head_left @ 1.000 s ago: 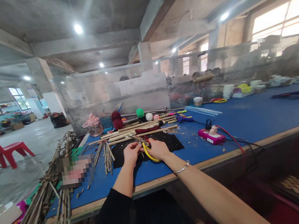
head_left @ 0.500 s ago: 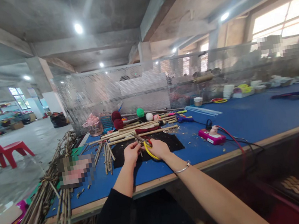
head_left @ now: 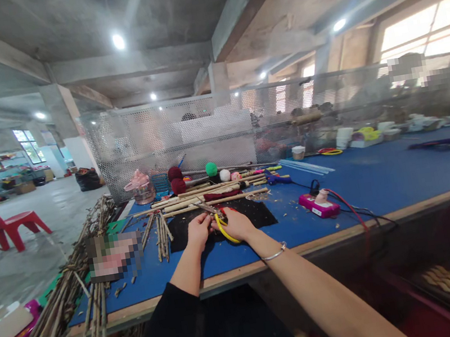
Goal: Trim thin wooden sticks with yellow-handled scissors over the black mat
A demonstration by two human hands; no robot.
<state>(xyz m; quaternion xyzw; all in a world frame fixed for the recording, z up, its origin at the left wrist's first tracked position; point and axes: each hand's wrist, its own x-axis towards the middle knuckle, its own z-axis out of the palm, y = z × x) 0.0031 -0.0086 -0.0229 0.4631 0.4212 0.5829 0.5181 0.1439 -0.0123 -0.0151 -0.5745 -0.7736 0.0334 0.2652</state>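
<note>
My right hand point(head_left: 239, 225) is wrapped round a pair of scissors with yellow handles point(head_left: 227, 235), their blades pointing up and to the left. My left hand point(head_left: 198, 233) has its fingers pinched together just beside the blades; what lies between them is too small to make out. Both hands are above a black cloth point(head_left: 263, 215) on the blue table. Cut twigs point(head_left: 161, 238) lie left of the cloth, and longer pale sticks point(head_left: 199, 195) lie behind it.
Bundled branches point(head_left: 73, 272) hang over the table's left edge. Balls of yarn point(head_left: 211, 169) and a pink-lidded jar point(head_left: 143, 190) stand at the back before a perforated metal screen point(head_left: 160, 139). A blue glue gun point(head_left: 280, 178) and a magenta power strip point(head_left: 318, 206) with cords sit rightward.
The scissors have turned slightly in my right hand, and their blades sit a little closer to my left fingers. The rest of the table looks the same.
</note>
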